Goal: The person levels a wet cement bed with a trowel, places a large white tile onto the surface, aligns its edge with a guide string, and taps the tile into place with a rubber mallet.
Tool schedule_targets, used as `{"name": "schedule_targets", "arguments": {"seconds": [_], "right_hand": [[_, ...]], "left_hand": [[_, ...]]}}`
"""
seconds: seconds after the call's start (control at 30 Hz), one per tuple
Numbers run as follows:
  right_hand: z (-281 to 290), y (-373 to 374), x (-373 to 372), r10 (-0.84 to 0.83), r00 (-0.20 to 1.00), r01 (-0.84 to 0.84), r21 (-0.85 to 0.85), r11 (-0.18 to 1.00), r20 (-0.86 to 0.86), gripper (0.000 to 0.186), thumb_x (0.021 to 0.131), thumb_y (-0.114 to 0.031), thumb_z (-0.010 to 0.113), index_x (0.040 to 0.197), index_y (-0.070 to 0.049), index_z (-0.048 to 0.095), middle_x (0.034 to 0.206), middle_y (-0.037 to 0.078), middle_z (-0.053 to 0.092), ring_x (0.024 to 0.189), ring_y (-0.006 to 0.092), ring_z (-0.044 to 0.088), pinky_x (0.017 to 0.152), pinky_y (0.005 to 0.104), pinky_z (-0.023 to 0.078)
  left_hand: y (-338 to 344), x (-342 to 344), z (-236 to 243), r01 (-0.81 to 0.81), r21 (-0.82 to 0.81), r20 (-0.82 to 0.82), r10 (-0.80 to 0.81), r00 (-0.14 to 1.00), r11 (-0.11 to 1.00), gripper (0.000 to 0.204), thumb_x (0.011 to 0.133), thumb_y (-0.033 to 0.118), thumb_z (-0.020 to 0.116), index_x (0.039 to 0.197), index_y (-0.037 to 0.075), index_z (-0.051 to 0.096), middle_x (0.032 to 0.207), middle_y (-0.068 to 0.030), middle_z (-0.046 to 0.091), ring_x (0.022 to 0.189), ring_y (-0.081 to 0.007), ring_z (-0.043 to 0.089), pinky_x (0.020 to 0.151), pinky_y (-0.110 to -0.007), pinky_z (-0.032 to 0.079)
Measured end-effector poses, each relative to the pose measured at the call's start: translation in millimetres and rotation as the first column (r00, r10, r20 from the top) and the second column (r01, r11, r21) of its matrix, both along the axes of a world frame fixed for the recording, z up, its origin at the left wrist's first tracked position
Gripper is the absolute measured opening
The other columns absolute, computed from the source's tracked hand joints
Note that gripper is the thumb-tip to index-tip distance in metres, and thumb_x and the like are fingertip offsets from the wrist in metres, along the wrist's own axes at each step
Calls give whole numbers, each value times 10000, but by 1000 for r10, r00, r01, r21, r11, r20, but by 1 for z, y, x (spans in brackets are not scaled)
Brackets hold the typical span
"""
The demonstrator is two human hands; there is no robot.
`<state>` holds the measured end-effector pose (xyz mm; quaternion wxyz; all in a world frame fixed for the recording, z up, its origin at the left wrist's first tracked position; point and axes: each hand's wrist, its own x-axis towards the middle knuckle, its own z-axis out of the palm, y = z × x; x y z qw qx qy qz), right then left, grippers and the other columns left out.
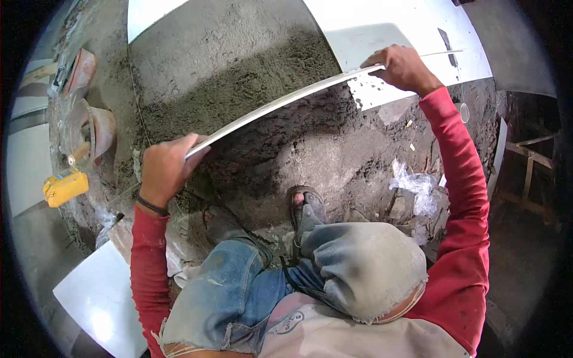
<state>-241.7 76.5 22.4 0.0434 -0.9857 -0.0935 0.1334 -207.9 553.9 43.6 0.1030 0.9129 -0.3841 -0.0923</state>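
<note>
A large pale tile (pixel 286 102) is held up between my two hands, seen almost along its thin white edge. My left hand (pixel 167 167) grips its left end with the fingers closed on the edge. My right hand (pixel 406 68) clasps the right end, above a laid white tile (pixel 364 45). The tile tilts up to the right over a bed of wet grey mortar (pixel 239 77). Its broad face is hidden from this angle. Dark, rough mortar lies below the near side of the edge.
At the left stand a mortar-stained bucket (pixel 102 128) and a yellow block-like tool or package (pixel 65 188). A white tile (pixel 101 298) lies lower left. Crumpled clear plastic (pixel 418 188) sits on the rubble at right. A thin string (pixel 138 101) runs along the mortar's left side.
</note>
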Motion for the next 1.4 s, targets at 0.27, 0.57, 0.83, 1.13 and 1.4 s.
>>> {"name": "schedule_targets", "arguments": {"seconds": [0.27,0.57,0.83,1.13,1.4], "right_hand": [[11,7,-38,118,991,-109,143,984,-57,176,844,-114,693,1008,-139,752,923,75,735,660,164,670,582,292,560],[-24,-12,-57,108,991,-118,152,981,72,189,845,-138,695,1028,-139,744,850,53,745,555,128,629,492,241,513],[13,7,-48,23,998,-9,193,981,-66,164,792,-163,757,952,-136,770,780,50,736,588,194,662,573,311,550],[21,23,-25,101,976,-145,234,961,191,280,761,-152,794,1022,-68,737,941,112,724,754,227,695,680,317,540],[15,59,24,110,984,-144,262,954,140,291,797,-196,747,1045,-47,720,847,143,711,723,266,673,687,331,517]], "left_hand": [[12,-58,5,-3,-27,-152,-1,988,1000,236,780,170,699,1014,183,678,710,-142,650,622,-325,656,545,-400,495],[19,-30,-3,35,40,-38,-33,999,999,277,760,229,729,1026,187,665,751,-127,671,649,-322,660,560,-433,501],[13,-37,11,41,-13,-180,-43,983,999,163,859,287,656,955,158,631,694,-124,632,628,-345,630,551,-444,471],[53,8,35,-63,23,-12,63,998,998,235,873,333,683,992,130,690,810,-123,683,701,-326,658,619,-377,501],[107,35,10,-168,11,131,165,978,986,327,858,436,657,1076,193,669,760,-175,644,760,-393,629,664,-483,489]]}}
